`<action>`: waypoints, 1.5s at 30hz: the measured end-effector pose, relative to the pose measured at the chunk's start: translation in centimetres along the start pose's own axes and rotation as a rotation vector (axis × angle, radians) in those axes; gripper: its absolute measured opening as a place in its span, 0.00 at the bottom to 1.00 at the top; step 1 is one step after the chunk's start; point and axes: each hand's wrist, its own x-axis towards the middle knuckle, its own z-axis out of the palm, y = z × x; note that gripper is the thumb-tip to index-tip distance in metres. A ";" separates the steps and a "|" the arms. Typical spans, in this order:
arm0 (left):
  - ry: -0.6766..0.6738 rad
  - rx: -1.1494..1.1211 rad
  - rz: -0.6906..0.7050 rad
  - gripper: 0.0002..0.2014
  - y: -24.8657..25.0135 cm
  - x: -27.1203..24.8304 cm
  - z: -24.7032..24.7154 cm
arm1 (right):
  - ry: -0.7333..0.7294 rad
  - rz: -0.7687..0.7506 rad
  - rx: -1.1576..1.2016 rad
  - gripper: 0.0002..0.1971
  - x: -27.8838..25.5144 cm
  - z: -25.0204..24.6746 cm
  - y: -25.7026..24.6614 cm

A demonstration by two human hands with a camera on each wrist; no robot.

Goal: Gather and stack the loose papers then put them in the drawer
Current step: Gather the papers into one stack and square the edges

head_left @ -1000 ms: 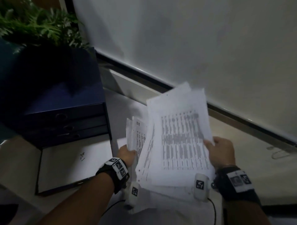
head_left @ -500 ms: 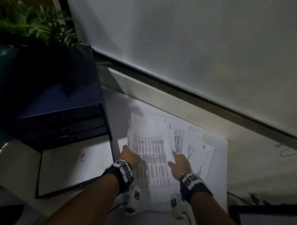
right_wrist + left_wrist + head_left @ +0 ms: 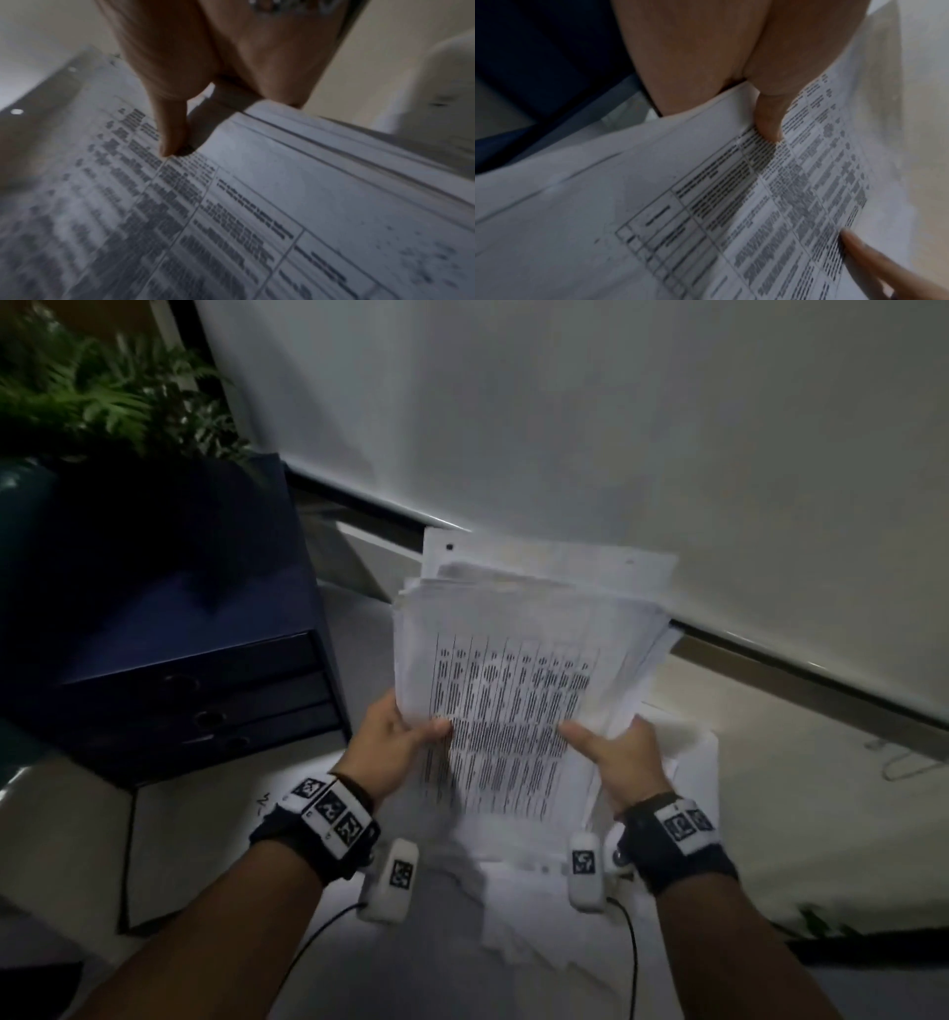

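Observation:
A thick stack of printed papers is held up off the desk, its top sheet a table of dark text. My left hand grips the stack's left edge, thumb on top. My right hand grips the right edge the same way. In the left wrist view the left thumb presses the top sheet; in the right wrist view the right thumb lies on the printed sheet. The dark blue drawer unit stands at the left, and its lowest drawer is pulled out with a white sheet inside.
A green plant sits behind the drawer unit. A white wall panel runs along the back of the desk. More white paper lies on the desk under my hands. A paper clip lies at the right.
Half a second ago my hands pressed the papers flat on the desk. Now both hands hold the gathered stack raised and tilted towards me.

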 end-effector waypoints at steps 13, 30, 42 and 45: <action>-0.055 0.052 0.102 0.30 0.9 0.2 0.7 | 0.087 -0.172 -0.011 0.17 -2.5 1.4 -0.7; 0.338 0.286 0.189 0.15 0.3 2.3 1.0 | 0.099 -0.016 -0.067 0.20 -1.7 -0.2 3.3; 0.353 0.509 -0.153 0.07 -3.5 1.8 -2.1 | 0.086 0.498 -1.005 0.45 0.9 1.7 8.4; 0.344 0.497 -0.166 0.07 -3.9 1.4 -2.3 | 0.101 0.512 -1.100 0.53 1.7 3.5 10.6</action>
